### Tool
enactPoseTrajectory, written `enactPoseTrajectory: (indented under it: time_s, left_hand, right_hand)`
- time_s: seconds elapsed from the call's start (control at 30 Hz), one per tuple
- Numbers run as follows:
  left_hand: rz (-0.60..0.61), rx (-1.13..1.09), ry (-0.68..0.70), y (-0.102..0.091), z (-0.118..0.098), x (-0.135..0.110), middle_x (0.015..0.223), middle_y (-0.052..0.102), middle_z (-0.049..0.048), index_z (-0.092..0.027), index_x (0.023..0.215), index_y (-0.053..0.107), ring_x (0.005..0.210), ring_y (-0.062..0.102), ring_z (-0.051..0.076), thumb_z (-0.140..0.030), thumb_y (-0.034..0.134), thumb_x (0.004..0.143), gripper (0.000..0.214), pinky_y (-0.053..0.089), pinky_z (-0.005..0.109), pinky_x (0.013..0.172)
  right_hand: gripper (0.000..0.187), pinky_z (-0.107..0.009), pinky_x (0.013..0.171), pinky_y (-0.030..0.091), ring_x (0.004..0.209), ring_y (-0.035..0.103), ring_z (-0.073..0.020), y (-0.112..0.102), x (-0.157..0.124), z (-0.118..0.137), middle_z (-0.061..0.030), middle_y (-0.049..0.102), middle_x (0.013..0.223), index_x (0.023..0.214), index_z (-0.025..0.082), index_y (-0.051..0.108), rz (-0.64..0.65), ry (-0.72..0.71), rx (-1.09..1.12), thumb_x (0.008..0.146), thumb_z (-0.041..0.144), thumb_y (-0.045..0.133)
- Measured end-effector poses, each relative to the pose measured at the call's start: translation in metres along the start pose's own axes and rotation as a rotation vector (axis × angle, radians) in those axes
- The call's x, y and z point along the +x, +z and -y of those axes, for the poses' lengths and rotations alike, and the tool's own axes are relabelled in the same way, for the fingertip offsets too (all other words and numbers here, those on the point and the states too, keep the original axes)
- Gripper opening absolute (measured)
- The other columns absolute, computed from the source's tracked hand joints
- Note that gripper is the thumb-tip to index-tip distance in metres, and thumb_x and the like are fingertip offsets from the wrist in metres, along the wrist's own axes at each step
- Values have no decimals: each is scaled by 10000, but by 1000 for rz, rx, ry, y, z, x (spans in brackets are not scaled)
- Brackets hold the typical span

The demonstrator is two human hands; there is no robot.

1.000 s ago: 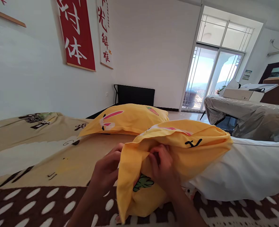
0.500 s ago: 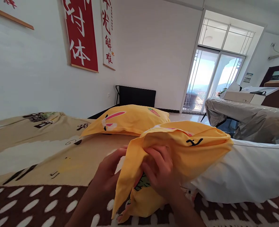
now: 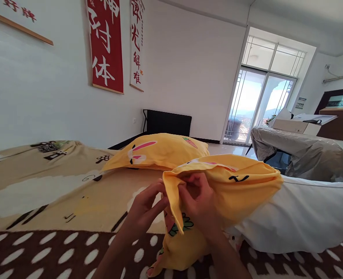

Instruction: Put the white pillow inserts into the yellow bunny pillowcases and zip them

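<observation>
A yellow pillowcase (image 3: 241, 197) with rabbit and carrot prints lies bunched in front of me, partly over a white pillow (image 3: 302, 213) that sticks out to the right. My left hand (image 3: 148, 205) is closed on the left edge of the pillowcase, its fingertips partly behind a hanging fold. Across from it, my right hand (image 3: 199, 199) has its fingers bent around the gathered cloth just inside that edge. Below the hands, a lower part of the case with a printed carrot drapes down onto the spotted blanket.
Another yellow pillow (image 3: 171, 151) with a rabbit print rests just beyond. Beneath everything spreads a beige and brown blanket (image 3: 72, 255) with white spots. Behind stand a black panel (image 3: 168, 123), a plastic-covered table (image 3: 299, 147) holding a white box (image 3: 290, 126), and a glass door (image 3: 255, 104).
The hanging flap of the pillowcase has become shorter and shifted right as the cloth is gathered up. My left hand has moved right. The whole view has tilted slightly upward.
</observation>
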State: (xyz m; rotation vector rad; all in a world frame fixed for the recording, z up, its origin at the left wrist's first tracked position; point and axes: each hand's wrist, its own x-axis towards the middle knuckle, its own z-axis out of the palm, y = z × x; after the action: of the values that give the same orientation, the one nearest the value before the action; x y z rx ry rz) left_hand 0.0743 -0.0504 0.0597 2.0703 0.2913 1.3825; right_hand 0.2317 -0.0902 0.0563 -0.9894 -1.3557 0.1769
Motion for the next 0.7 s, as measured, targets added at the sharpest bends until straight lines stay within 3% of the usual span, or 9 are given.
enactPoseTrajectory:
  time_s: [0.07, 0.17, 0.23, 0.4, 0.57, 0.7]
  left_hand:
    - [-56, -34, -15, 4, 7, 0, 790, 581, 58, -164, 844, 635, 728, 541, 165, -361, 557, 860, 213, 465, 267, 675]
    - [-75, -32, -18, 9, 15, -1, 867, 607, 81, -161, 894, 664, 775, 551, 173, -414, 536, 867, 285, 470, 274, 707]
    - [-77, -11, 6, 11, 16, -1, 894, 615, 87, -166, 896, 677, 802, 555, 178, -419, 528, 872, 295, 472, 276, 725]
    - [-51, 43, 35, 13, 15, 0, 939, 631, 96, -179, 903, 700, 758, 563, 170, -390, 502, 887, 290, 479, 266, 669]
    - [-30, 96, 76, 15, 17, -1, 1045, 624, 89, -203, 964, 685, 877, 576, 179, -315, 489, 900, 235, 479, 254, 735]
    - [-43, 102, 64, 10, 23, -5, 963, 606, 76, -188, 924, 642, 886, 565, 169, -246, 484, 902, 170, 470, 249, 758]
  right_hand:
    - [159, -297, 790, 495, 907, 634, -183, -1, -4, -2, -59, 674, 976, 852, 202, 523, 39, -27, 8, 806, 304, 636]
    - [53, -357, 950, 442, 1152, 558, -225, -4, -8, -6, -104, 641, 1149, 859, 196, 584, 125, -137, 3, 846, 245, 570]
    - [111, -373, 1000, 410, 1210, 520, -226, -5, -10, -9, -107, 629, 1189, 933, 197, 624, 147, -181, 10, 860, 213, 542]
    - [124, -369, 997, 408, 1163, 547, -218, -4, -12, -10, -105, 606, 1223, 946, 202, 632, 153, -124, 82, 833, 198, 581]
    - [36, -312, 927, 437, 1099, 563, -187, -9, -10, -5, -91, 589, 1151, 846, 201, 591, 193, -82, 196, 841, 186, 559]
    - [32, -290, 909, 431, 1080, 554, -177, -17, -5, -6, -84, 565, 1120, 814, 201, 578, 243, -111, 173, 841, 189, 565]
